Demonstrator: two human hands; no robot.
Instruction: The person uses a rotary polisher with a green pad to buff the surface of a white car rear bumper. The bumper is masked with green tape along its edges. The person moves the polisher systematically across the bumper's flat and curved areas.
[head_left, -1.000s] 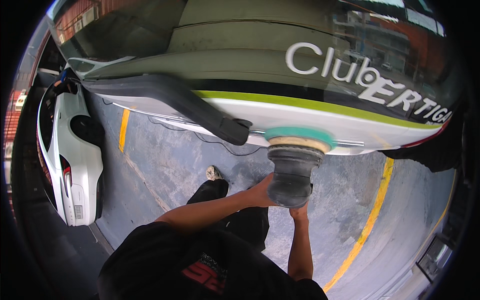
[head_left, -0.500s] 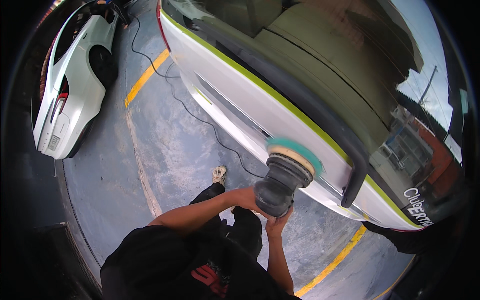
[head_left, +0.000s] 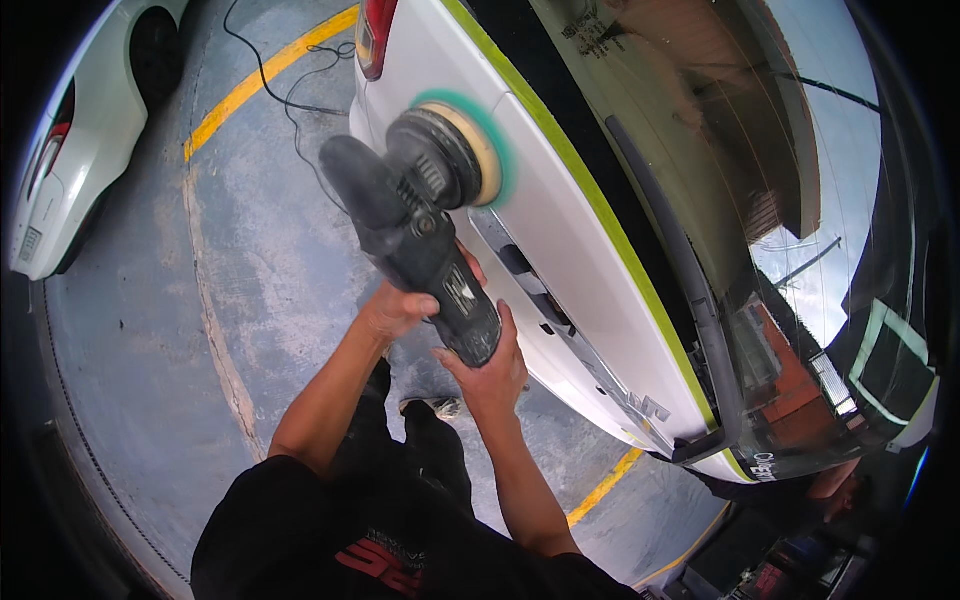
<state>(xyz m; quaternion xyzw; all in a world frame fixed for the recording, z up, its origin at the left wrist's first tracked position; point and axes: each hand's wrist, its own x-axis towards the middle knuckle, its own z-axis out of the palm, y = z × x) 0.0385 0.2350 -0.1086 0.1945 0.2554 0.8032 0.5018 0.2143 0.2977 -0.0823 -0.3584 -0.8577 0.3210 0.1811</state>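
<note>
Both my hands are closed on a black car polisher (head_left: 432, 250). My left hand (head_left: 405, 310) wraps round the middle of its body, and my right hand (head_left: 492, 375) grips its rear end. The round pad (head_left: 490, 165), cream with a green rim, lies against the white tailgate (head_left: 560, 255) of a car. Its green edge is blurred. Just above the pad is the red tail light (head_left: 376, 38); the silver trim strip (head_left: 590, 365) runs down to the right from it. A yellow-green tape line (head_left: 600, 215) borders the rear window.
A dark cable (head_left: 270, 95) trails over the grey floor (head_left: 270, 260) at the upper left. Another white car (head_left: 95, 150) stands to the left. The rear wiper (head_left: 690, 310) lies along the window. A person (head_left: 835, 490) is partly visible at the lower right.
The polisher has moved left and up along the tailgate toward the tail light, with both hands still on it. Its body has turned and now points down toward me. The view has shifted too.
</note>
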